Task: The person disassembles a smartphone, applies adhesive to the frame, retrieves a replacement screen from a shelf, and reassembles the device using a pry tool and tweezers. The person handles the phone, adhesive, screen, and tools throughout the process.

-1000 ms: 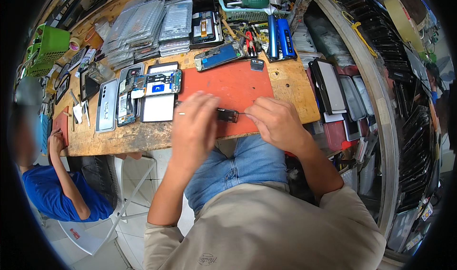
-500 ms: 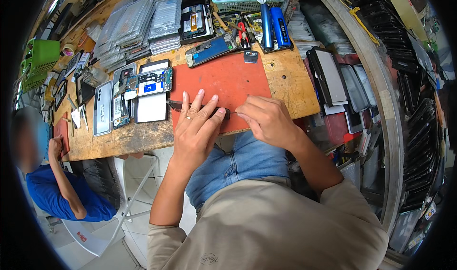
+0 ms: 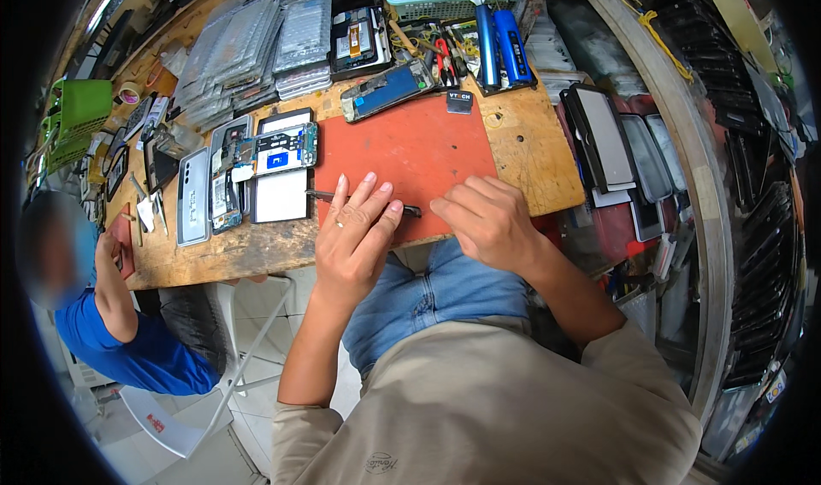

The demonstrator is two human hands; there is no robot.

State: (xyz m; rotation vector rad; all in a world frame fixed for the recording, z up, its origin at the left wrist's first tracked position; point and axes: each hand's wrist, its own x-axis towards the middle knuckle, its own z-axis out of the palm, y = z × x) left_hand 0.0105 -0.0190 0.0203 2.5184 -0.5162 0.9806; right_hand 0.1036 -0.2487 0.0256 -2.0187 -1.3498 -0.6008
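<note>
The left hand [image 3: 355, 233], at seven o'clock from the middle of the flat brick-red work mat [image 3: 428, 138], is spreading its fingers loosely over a slim, dark, hard-looking strip [image 3: 413, 211], probably steadying it; how firmly it is gripping, I cannot tell. The right hand [image 3: 492, 218], at four o'clock, is curling its fingers inward just beside the strip's end, and whether they are pinching anything is not showing. The mat is probably shielding the worn wooden workbench [image 3: 530, 134], while an opened phone with bare circuit boards [image 3: 282, 158] is lying aside at nine o'clock, apparently leaving room. The strip is lying on the mat at six o'clock, its black right end looking blunt and faintly glossy, its narrow left end poking out, its middle hiding beneath the fingers.
</note>
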